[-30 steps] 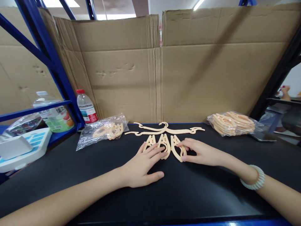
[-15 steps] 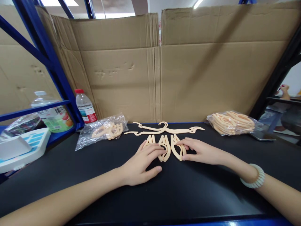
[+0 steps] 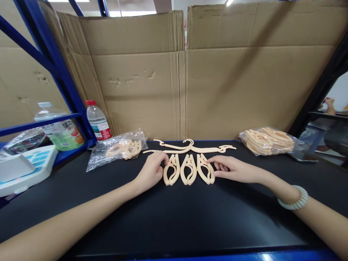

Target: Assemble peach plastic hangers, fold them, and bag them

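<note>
I see open black tabletop [image 3: 174,217] on the near side. Far off, cardboard [image 3: 185,90] walls everything; a bag of clips [image 3: 119,149] blocks the left, another bag [image 3: 269,141] the right, hangers [image 3: 190,148] between.

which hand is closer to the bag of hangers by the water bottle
Left. The left hand lies just right of that bag; the right hand is farther right, past the three folded hangers.

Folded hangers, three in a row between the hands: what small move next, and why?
Probably nudge the three folded hangers together with both hands. The left hand touches the left piece, the right hand touches the right one, and small gaps show between the pieces on the black table.
</note>
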Motion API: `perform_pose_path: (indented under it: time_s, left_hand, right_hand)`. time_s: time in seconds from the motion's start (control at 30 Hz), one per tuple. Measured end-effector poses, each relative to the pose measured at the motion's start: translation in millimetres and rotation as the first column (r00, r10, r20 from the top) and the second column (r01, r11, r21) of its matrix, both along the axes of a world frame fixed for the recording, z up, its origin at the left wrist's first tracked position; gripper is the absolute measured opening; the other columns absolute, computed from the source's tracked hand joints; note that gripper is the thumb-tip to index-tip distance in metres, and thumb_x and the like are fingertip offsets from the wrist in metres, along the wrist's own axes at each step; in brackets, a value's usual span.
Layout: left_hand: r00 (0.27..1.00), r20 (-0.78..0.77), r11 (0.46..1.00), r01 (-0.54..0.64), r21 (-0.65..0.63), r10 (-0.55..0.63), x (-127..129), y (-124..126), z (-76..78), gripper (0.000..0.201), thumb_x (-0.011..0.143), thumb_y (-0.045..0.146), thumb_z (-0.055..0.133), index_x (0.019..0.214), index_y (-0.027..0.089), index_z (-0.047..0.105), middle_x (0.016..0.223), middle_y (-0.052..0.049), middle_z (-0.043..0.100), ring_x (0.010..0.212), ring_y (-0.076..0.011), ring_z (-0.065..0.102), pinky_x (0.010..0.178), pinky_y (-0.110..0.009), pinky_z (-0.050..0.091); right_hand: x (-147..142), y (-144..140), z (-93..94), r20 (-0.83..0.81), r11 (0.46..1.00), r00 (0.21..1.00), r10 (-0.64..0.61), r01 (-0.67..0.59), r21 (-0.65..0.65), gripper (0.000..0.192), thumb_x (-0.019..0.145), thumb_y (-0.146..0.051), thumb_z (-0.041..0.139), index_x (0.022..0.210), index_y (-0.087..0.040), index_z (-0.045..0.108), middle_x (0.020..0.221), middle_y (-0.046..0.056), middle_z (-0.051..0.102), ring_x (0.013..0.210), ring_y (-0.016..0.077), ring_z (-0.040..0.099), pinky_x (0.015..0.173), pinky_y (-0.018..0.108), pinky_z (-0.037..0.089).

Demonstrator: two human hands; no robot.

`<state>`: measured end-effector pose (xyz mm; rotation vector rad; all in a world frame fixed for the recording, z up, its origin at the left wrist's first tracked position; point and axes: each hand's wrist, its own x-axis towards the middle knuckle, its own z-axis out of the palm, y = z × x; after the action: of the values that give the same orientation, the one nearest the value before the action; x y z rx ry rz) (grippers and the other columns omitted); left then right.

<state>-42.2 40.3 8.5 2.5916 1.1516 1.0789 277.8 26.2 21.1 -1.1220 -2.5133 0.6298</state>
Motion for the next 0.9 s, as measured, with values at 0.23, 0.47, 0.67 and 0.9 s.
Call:
perform_pose_path:
  time_s: [0.23, 0.47, 0.67, 0.9]
  left_hand:
    - [0.969, -0.249, 0.996, 0.015, 0.092, 0.008, -9, 10, 1.3, 0.032, 0.058, -0.007, 0.033, 0.073, 0.02, 0.04, 0.083, -0.003, 0.054, 0.083, -0.0196, 0.051, 0.078, -0.035, 0.043]
    - [0.94, -0.338, 0.993, -0.011, 0.113, 0.049, -11, 14, -0.7, 0.029, 0.064, -0.006, 0.035, 0.074, 0.021, 0.038, 0.087, -0.002, 0.056, 0.087, -0.0191, 0.051, 0.089, -0.039, 0.04]
    - [0.944, -0.327, 0.995, -0.022, 0.095, 0.052, -11, 14, -2.3, 0.028, 0.068, -0.005, 0.037, 0.078, 0.021, 0.042, 0.093, -0.004, 0.057, 0.092, -0.0205, 0.053, 0.089, -0.039, 0.042]
    - [0.928, -0.359, 0.992, -0.06, 0.115, 0.098, -11, 14, -4.1, 0.026, 0.072, -0.003, 0.038, 0.082, 0.02, 0.046, 0.094, -0.005, 0.058, 0.095, -0.0222, 0.054, 0.088, -0.04, 0.042]
  right_hand:
    - [5, 7, -4.2, -0.035, 0.999, 0.999, -0.016, 0.017, 0.029, 0.042, 0.091, -0.043, 0.049, 0.123, -0.017, 0.055, 0.078, 0.0, 0.05, 0.064, 0.0123, 0.045, 0.059, 0.025, 0.041]
    - [5, 8, -4.4, -0.025, 0.999, 1.0, -0.019, 0.02, 0.032, 0.038, 0.091, -0.039, 0.051, 0.121, -0.017, 0.056, 0.078, 0.001, 0.051, 0.065, 0.0128, 0.046, 0.059, 0.026, 0.041]
    - [5, 8, -4.9, -0.049, 0.999, 0.999, -0.025, 0.026, 0.032, 0.038, 0.09, -0.04, 0.051, 0.121, -0.018, 0.057, 0.078, 0.001, 0.052, 0.066, 0.0136, 0.047, 0.059, 0.026, 0.042]
    - [6, 10, -7.0, -0.04, 0.997, 0.998, -0.053, 0.055, 0.054, 0.036, 0.09, -0.038, 0.051, 0.119, -0.018, 0.057, 0.076, 0.001, 0.05, 0.064, 0.0135, 0.046, 0.059, 0.027, 0.041]
